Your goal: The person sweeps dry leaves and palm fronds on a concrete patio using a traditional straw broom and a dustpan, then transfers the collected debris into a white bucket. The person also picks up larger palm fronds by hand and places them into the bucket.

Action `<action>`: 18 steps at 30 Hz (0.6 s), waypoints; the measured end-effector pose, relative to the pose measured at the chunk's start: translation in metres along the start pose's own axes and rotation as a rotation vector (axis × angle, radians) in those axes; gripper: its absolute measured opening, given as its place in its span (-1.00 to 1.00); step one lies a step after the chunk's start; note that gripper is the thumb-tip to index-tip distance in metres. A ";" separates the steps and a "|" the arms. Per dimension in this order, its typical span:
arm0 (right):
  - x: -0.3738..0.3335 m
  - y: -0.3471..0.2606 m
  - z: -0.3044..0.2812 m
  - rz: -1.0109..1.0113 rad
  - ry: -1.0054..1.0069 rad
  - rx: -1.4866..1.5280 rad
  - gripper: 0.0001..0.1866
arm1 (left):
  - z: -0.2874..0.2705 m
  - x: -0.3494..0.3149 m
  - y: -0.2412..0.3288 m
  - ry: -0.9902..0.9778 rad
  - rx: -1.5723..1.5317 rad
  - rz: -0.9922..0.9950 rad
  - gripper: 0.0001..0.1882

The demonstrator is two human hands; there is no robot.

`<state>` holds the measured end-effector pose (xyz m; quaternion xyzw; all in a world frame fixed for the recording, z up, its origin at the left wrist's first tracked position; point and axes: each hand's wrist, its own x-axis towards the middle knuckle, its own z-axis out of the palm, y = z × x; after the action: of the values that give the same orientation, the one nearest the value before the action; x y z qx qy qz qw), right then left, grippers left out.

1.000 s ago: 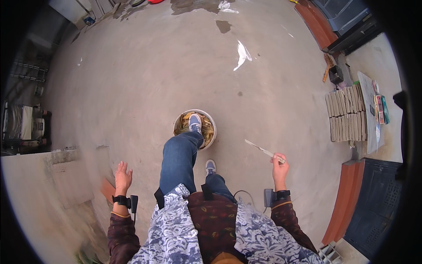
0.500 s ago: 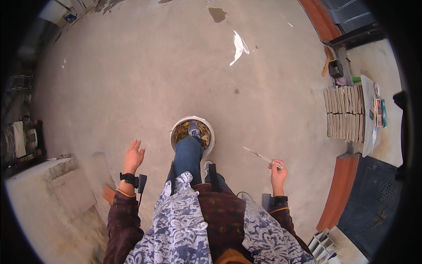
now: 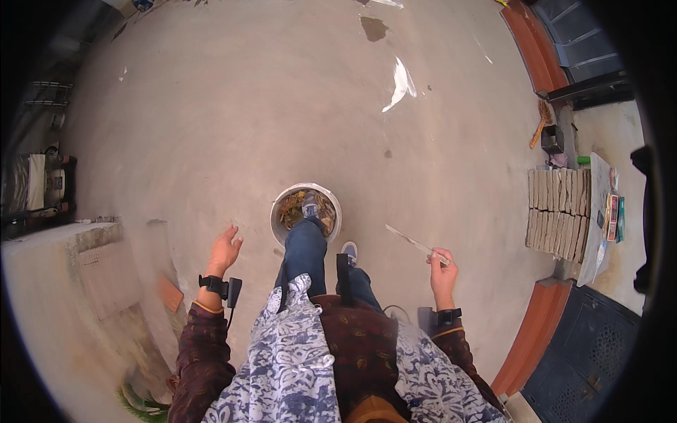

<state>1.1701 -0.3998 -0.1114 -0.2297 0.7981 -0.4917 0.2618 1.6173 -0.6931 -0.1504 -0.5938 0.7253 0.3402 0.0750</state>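
My right hand point(image 3: 443, 271) is closed round one end of a long, thin, pale knife-like tool point(image 3: 409, 240), which points forward and to the left. To the left of my legs, my left hand point(image 3: 225, 251) hangs in the air, open and holding nothing, its fingers partly spread. Between and ahead of my hands stands a round white bucket point(image 3: 337, 228) with dry yellow-brown leaves point(image 3: 290, 209) inside. One shoe point(image 3: 310, 206) of mine is in the bucket, pressing on the leaves. The other shoe point(image 3: 350, 249) rests on the floor just right of it.
A low pale wall point(image 3: 53, 264) runs along the left, with a reddish brick piece point(image 3: 170, 293) beside it. At right, stacked grey slabs point(image 3: 557, 209) sit next to a board with small packages. A brush point(image 3: 541, 123) lies beyond them. Dark doors point(image 3: 585, 356) have red sills.
My floor-side shoe has moved forward and right of the bucket. The slabs and doors have shifted in view. My right hand keeps its hold; the left stays open.
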 end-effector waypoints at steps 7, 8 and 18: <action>0.004 -0.010 -0.009 -0.133 -0.130 -0.084 -0.84 | 0.013 -0.127 -0.021 -0.184 -0.143 -0.112 -0.54; 0.006 -0.013 -0.005 -0.145 -0.149 -0.080 -0.85 | 0.010 -0.139 -0.022 -0.187 -0.196 -0.142 -0.54; 0.035 0.007 0.119 -0.183 -0.539 -0.260 -0.81 | -0.007 -0.244 -0.040 0.091 -0.389 -0.311 -0.58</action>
<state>1.2193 -0.4983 -0.1699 -0.4542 0.7322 -0.3286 0.3868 1.7251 -0.5019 -0.0367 -0.7162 0.5486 0.4308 -0.0218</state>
